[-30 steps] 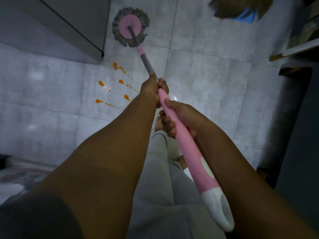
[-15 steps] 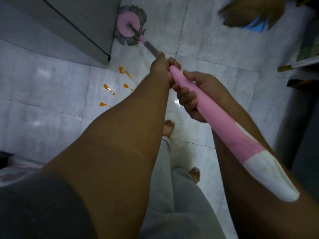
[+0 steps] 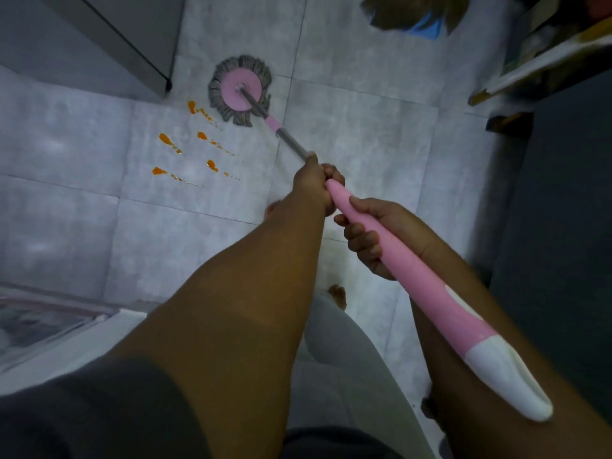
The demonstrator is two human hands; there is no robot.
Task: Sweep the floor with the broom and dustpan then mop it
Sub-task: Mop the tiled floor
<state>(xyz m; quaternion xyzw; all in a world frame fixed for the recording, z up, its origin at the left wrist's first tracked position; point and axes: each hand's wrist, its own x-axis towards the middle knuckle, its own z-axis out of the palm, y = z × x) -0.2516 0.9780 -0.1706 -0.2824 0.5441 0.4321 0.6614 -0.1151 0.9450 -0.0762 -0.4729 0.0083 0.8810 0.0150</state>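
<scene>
Two hands grip a pink mop (image 3: 402,260) over a grey tiled floor (image 3: 364,137), seen from the head camera looking steeply down.

The left hand (image 3: 313,185) is closed round the pole at the point where the bare metal shaft meets the pink grip, its fingers curled tight. The right hand (image 3: 376,238) holds the grip just behind it, thumb laid along the top and fingers wrapped underneath. The two hands sit near each other but apart. The handle's white end cap (image 3: 506,379) lies over the right forearm at lower right.

The pole slants up and left to the mop head (image 3: 239,91), a pink disc ringed with grey strands that lies flat on the tile. It rests just right of the corner of a grey cabinet (image 3: 116,38). Several orange splashes (image 3: 202,150), each trailing fine droplets, mark the tile left of the pole. The uppermost lies just beside the mop's fringe; whether they touch cannot be told.

At the top edge, well away from the mop head, the brown bristles of a broom (image 3: 407,11) spread over a blue object (image 3: 427,28) that is mostly hidden. Between the forearms, a bare foot (image 3: 337,294) shows below light grey trousers (image 3: 341,346).
</scene>
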